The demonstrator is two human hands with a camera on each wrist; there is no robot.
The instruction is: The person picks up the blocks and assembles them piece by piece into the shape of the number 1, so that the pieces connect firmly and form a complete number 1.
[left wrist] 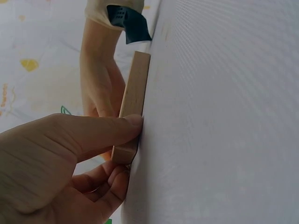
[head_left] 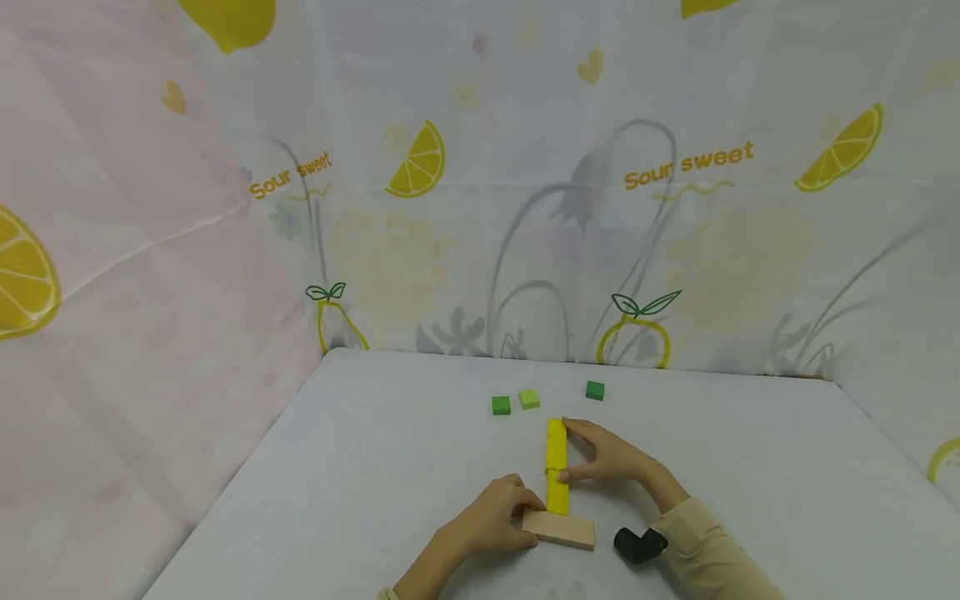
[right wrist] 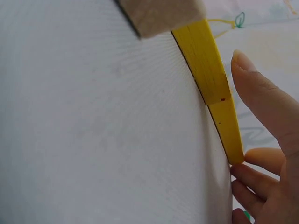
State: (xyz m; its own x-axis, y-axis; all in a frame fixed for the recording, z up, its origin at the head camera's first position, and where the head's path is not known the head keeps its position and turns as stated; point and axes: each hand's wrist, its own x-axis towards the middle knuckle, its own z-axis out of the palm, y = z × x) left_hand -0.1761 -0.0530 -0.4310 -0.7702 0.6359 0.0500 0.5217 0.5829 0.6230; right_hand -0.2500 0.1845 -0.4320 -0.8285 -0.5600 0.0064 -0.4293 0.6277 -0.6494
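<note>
Two yellow wooden blocks (head_left: 557,447) lie end to end in a line pointing away from me, slightly offset where they meet. Across their near end lies a plain wooden block (head_left: 564,530). My left hand (head_left: 491,518) pinches its left end between thumb and fingers. To the right of the yellow blocks is my right hand (head_left: 615,457), thumb spread from the fingers. In the right wrist view, fingertips (right wrist: 252,155) touch the far end of the far yellow block (right wrist: 226,130). Whether the thumb touches the near one is unclear.
Three small green blocks stand farther back: a mid-green block (head_left: 501,406), a light green block (head_left: 529,399) and a dark green block (head_left: 595,390). A black device (head_left: 640,546) is at the right sleeve. Behind the white table (head_left: 337,467) hangs a lemon-print cloth (head_left: 480,250).
</note>
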